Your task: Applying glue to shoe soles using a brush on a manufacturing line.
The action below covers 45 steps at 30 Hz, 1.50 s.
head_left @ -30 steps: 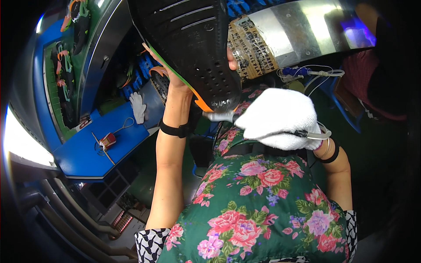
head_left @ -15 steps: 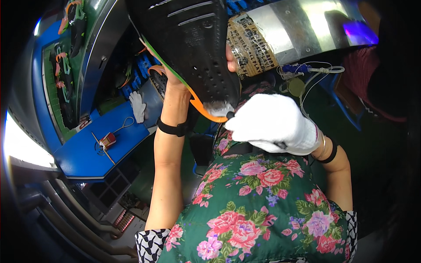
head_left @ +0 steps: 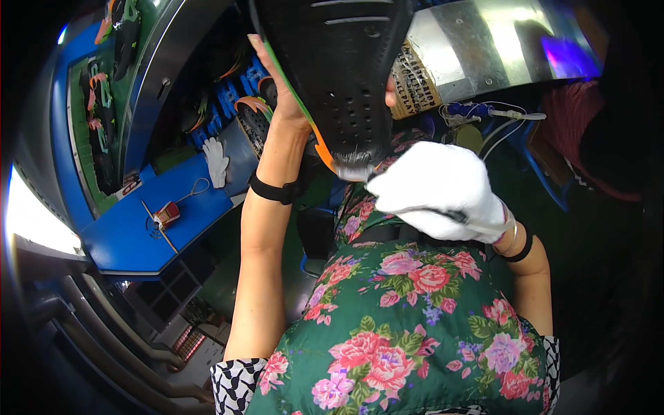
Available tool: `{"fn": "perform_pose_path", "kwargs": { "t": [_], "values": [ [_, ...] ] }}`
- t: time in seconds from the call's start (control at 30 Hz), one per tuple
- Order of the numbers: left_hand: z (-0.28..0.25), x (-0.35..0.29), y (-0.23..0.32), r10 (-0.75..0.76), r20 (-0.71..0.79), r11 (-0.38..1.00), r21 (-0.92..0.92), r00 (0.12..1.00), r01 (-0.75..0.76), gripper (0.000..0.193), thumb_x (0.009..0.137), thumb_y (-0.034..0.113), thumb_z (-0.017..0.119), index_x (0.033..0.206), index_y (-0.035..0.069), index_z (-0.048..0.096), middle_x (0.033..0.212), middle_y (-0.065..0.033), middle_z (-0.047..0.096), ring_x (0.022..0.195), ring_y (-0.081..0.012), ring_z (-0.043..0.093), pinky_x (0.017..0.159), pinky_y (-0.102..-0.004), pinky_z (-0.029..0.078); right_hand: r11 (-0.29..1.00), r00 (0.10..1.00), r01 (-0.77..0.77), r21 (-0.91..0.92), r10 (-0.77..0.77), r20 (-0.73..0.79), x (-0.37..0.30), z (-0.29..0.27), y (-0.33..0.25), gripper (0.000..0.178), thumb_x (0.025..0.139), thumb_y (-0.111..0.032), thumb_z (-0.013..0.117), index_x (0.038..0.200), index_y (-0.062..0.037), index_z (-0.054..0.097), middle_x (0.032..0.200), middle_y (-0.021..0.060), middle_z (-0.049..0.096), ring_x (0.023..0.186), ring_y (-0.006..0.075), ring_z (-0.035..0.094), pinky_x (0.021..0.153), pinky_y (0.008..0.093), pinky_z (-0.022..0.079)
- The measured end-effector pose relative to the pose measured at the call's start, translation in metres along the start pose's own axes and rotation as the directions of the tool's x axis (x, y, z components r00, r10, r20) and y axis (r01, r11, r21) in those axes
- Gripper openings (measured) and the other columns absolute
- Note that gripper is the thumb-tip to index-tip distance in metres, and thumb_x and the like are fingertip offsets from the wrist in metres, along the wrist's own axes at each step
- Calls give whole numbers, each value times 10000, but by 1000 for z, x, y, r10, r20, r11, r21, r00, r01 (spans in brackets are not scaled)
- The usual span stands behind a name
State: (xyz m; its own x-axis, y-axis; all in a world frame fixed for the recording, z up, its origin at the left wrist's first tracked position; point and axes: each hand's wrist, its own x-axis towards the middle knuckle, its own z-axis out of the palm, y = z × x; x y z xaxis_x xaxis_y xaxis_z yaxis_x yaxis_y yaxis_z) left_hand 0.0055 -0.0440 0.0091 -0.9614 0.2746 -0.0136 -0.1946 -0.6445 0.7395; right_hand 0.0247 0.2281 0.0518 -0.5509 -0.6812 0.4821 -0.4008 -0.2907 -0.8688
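My bare left hand [head_left: 289, 104] grips a shoe [head_left: 339, 76] from below, fingers along its left side and a fingertip showing at its right. The shoe's black underside faces up, with small holes and slots; green and orange show along its left edge. My right hand [head_left: 439, 190], in a white glove, is closed in a pinch on a small brush [head_left: 351, 173]. The brush's pale bristles touch the rounded near end of the shoe, by the orange edge. Most of the brush handle is hidden in the glove.
At the left a blue table [head_left: 131, 242] carries a white glove [head_left: 216, 162] and a small red container [head_left: 166, 214] with a stick across it. A curved metal surface [head_left: 484, 48] with printed tape lies ahead. More shoes [head_left: 100, 104] stand at the far left.
The shoe has shifted right and slightly away from me with my left hand. The brush has moved from the shoe's underside to its near edge.
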Motion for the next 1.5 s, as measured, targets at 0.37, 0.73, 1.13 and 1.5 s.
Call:
{"fn": "perform_pose_path", "kwargs": {
  "t": [0.37, 0.73, 1.13, 1.5],
  "values": [
    [23, 9, 3, -234, -101, 971, 32, 967, 238, 1221, 797, 991, 284, 1539, 35, 443, 1266, -316, 639, 974, -439, 737, 792, -564, 653, 967, 982, 154, -203, -128, 136, 1, -5, 11, 226, 791, -48, 794, 1014, -82, 800, 1034, 78, 784, 902, 269, 734, 738, 351, 598],
    [45, 11, -2, -504, -215, 830, 148, 837, 538, 1042, 895, 878, 373, 1460, 13, 511, 1129, -288, 708, 889, -412, 767, 760, -529, 673, 957, 950, 176, -232, -103, 295, -5, -4, 7, 269, 840, -90, 783, 1108, -94, 767, 1057, 66, 767, 948, 290, 734, 780, 374, 606],
    [29, 15, -11, -632, -263, 713, 171, 729, 680, 844, 958, 739, 533, 1257, -42, 641, 1003, -205, 748, 765, -240, 780, 699, -375, 686, 989, 874, 146, 31, -144, 464, 8, -21, 14, 305, 811, -84, 772, 1114, -111, 757, 1149, 77, 769, 993, 290, 733, 836, 404, 581],
    [11, -2, -18, -613, -92, 780, -230, 785, 582, 864, 959, 757, 503, 1422, 33, 595, 1209, -187, 716, 959, -246, 761, 774, -331, 660, 947, 953, -190, 258, 115, 279, 20, -32, 14, 113, 790, -51, 831, 899, -74, 813, 961, 82, 795, 905, 254, 757, 849, 360, 587]
  ]
}}
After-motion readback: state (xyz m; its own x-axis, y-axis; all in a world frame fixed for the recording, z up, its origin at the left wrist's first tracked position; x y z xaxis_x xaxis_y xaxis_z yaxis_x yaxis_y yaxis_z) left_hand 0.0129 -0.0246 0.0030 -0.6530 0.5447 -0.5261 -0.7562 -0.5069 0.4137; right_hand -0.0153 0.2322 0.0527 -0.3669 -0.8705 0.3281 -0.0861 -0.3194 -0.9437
